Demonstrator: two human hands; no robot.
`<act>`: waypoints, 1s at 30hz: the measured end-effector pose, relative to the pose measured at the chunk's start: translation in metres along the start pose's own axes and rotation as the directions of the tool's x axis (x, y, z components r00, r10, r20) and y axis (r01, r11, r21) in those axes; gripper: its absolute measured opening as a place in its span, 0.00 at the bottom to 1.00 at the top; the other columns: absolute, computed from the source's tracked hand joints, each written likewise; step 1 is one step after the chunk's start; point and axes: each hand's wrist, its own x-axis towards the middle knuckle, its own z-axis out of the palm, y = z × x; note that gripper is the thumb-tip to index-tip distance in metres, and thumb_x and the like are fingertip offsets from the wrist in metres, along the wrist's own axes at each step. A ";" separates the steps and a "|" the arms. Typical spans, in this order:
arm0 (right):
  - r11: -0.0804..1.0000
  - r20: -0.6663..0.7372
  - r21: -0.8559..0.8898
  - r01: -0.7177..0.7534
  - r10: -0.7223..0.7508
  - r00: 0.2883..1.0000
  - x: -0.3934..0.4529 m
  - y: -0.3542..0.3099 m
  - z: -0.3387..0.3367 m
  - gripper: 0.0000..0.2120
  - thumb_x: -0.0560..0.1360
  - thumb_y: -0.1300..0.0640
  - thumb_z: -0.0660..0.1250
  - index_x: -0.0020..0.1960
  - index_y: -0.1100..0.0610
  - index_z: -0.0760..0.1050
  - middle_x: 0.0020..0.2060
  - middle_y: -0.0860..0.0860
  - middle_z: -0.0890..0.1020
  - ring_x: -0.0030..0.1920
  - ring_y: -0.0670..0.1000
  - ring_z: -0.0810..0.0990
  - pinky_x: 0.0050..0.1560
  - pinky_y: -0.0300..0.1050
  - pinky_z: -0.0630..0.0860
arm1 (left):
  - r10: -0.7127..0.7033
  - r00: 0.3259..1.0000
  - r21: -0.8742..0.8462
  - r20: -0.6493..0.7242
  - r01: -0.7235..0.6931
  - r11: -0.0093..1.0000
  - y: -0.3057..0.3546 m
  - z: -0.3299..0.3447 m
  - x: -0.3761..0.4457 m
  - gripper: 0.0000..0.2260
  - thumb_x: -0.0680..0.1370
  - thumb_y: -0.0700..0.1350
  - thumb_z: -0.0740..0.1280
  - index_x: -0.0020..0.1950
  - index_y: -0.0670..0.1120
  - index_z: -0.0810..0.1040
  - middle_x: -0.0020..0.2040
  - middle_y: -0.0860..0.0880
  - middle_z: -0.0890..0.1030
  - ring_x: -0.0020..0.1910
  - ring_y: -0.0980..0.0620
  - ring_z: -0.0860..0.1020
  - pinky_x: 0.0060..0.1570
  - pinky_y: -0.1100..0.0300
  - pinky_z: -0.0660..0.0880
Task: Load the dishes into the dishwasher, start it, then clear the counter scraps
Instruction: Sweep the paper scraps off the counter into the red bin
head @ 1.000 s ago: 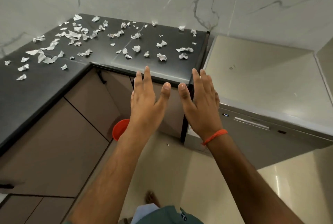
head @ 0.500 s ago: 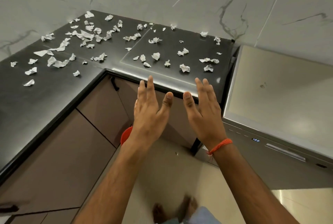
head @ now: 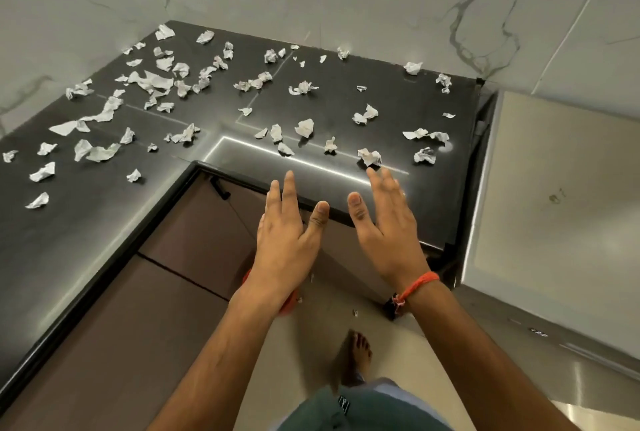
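Overhead, both hands flat, empty; paper scraps litter counter.

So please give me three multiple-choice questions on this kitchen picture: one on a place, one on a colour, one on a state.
1. Where do the paper scraps mostly lie?
A. on the dark counter
B. on the dishwasher
C. in a hand

2. What colour is the wrist thread?
A. blue
B. orange
C. white

3. How are the hands?
A. both gripping scraps
B. one fist
C. both open, holding nothing

Answers: 1 A, scraps are scattered over the counter; 2 B, it shows orange; 3 C, left hand and right hand have straight fingers.
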 end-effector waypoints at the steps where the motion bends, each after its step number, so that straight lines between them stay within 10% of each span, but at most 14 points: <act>1: 1.000 0.000 -0.009 0.002 -0.002 1.000 0.008 0.005 -0.002 0.34 0.79 0.31 0.49 0.81 0.44 0.51 0.82 0.46 0.49 0.81 0.46 0.43 0.80 0.58 0.46 | -0.007 1.000 0.001 0.003 0.007 1.000 0.002 0.000 0.008 0.37 0.79 0.69 0.52 0.83 0.58 0.41 0.83 0.50 0.42 0.82 0.53 0.43 0.80 0.47 0.44; 12: 0.994 -0.015 -0.034 -0.101 0.100 0.995 0.095 0.043 -0.013 0.32 0.80 0.34 0.54 0.81 0.43 0.54 0.82 0.47 0.51 0.81 0.46 0.45 0.80 0.57 0.46 | -0.049 0.997 0.000 0.068 0.049 0.999 0.011 0.007 0.097 0.37 0.79 0.69 0.52 0.82 0.59 0.40 0.83 0.52 0.41 0.82 0.53 0.43 0.80 0.47 0.47; 20: 0.961 -0.277 -0.155 -0.230 0.181 0.944 0.167 0.112 -0.033 0.37 0.77 0.36 0.64 0.80 0.50 0.58 0.81 0.52 0.55 0.81 0.53 0.52 0.78 0.59 0.55 | -0.030 0.987 -0.012 0.161 0.032 0.999 -0.026 0.003 0.160 0.36 0.79 0.69 0.53 0.82 0.61 0.40 0.83 0.55 0.40 0.81 0.55 0.43 0.80 0.46 0.48; 30: 0.910 -0.298 -0.256 -0.326 0.247 0.922 0.248 0.181 -0.051 0.37 0.80 0.34 0.56 0.79 0.57 0.60 0.79 0.57 0.62 0.80 0.55 0.57 0.78 0.59 0.56 | -0.082 0.975 0.026 0.205 0.079 0.997 -0.046 0.008 0.186 0.40 0.76 0.70 0.57 0.82 0.60 0.40 0.83 0.53 0.41 0.82 0.51 0.46 0.79 0.47 0.51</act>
